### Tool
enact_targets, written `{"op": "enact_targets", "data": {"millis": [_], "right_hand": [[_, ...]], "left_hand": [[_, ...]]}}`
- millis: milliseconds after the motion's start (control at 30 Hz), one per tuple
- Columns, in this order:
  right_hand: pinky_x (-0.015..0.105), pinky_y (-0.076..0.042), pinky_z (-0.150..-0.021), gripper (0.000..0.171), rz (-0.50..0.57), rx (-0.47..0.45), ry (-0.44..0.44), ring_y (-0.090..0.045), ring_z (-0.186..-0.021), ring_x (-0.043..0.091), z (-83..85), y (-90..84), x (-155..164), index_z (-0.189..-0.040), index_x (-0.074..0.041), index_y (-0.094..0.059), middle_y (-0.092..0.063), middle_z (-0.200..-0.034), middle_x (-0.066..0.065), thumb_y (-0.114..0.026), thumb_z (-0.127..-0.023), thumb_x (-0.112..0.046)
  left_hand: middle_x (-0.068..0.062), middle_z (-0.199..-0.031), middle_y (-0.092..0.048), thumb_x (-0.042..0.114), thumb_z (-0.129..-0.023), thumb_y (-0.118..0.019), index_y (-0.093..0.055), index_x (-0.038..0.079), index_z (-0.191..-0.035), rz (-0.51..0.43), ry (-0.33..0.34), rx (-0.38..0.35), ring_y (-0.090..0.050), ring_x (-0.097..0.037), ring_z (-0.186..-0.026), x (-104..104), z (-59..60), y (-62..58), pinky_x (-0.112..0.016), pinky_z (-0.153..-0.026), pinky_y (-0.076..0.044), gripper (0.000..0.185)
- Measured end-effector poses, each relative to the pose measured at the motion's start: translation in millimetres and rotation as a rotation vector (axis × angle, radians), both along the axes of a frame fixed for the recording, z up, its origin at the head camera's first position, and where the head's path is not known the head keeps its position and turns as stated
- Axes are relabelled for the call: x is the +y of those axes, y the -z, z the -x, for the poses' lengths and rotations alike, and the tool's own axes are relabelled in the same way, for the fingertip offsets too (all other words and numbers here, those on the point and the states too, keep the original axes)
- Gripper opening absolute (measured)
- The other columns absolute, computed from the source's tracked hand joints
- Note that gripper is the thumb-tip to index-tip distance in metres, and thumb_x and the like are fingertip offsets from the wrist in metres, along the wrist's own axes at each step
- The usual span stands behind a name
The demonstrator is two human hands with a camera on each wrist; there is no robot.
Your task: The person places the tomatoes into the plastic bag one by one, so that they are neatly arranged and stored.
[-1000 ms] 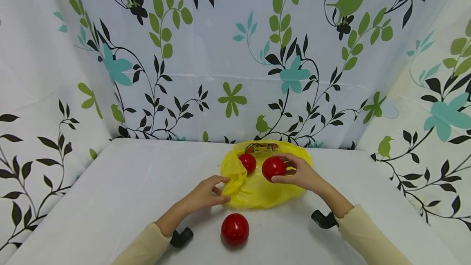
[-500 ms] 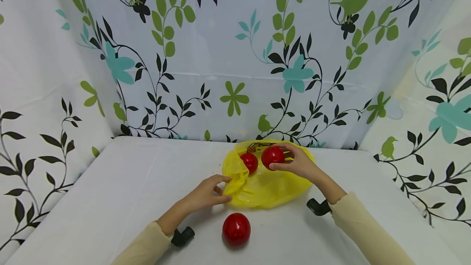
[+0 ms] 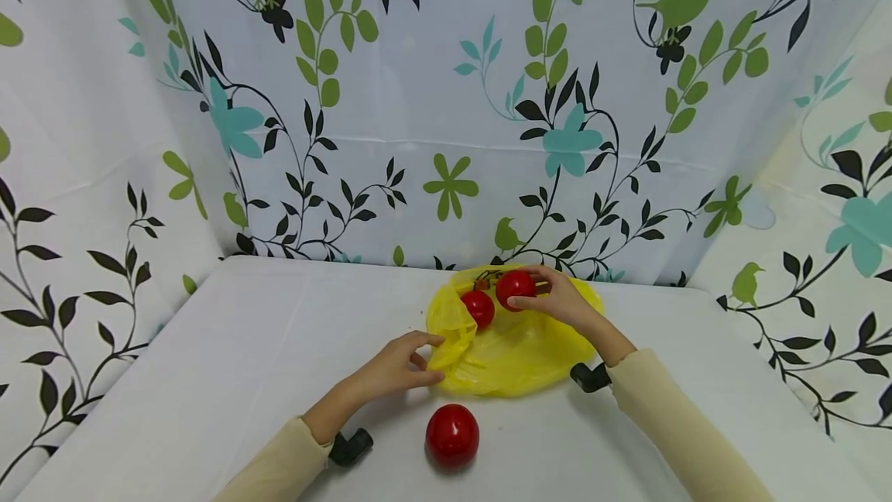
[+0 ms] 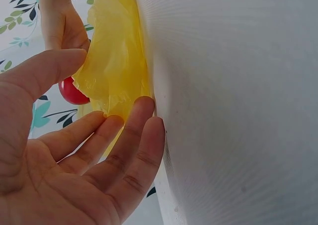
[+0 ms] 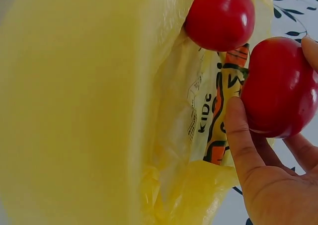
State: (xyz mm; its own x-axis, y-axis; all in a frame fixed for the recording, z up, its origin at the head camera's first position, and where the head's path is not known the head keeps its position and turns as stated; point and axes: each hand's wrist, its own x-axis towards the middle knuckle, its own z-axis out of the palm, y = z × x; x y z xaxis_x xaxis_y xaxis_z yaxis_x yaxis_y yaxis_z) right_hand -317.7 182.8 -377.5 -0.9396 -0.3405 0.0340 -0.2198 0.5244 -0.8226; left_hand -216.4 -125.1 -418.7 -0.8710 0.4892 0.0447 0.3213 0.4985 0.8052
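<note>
the right hand grasps a red ball with thumb and fingers curled round it, holding it over the far part of a yellow plastic bag that lies on the white table toward its far edge, a little right of the middle. in the right wrist view the held ball sits against the fingers above the bag's printed orange and black patch. a second red ball lies on the bag just left of the held one, very close to it; whether they touch cannot be told. the left hand rests at the bag's left, crumpled edge, with the bag's fold lying between thumb and fingers; the left wrist view shows the fingers fairly straight and relaxed against the plastic, the fingertips touching the table. a third red ball stands alone on the table near its front edge, apart from the bag and between the two forearms. a patterned curtain with leaves and birds encloses the table on three sides.
</note>
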Motion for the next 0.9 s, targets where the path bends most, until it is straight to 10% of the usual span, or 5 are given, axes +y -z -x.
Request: {"op": "enact_targets", "data": {"millis": [900], "right_hand": [[0.047, -0.047, -0.100, 0.076, -0.048, -0.071, 0.163, -0.049, -0.120, 0.036, 16.9, 21.6, -20, -0.141, -0.004, -0.045, -0.051, -0.134, 0.022, -0.078, -0.083, -0.039]], "left_hand": [[-0.018, -0.135, -0.052, 0.023, -0.089, -0.072, -0.050, -0.001, -0.137, 0.003, 0.015, 0.008, -0.062, -0.022, -0.096, -2, -0.3, 0.7, -0.026, -0.077, -0.055, 0.058]]}}
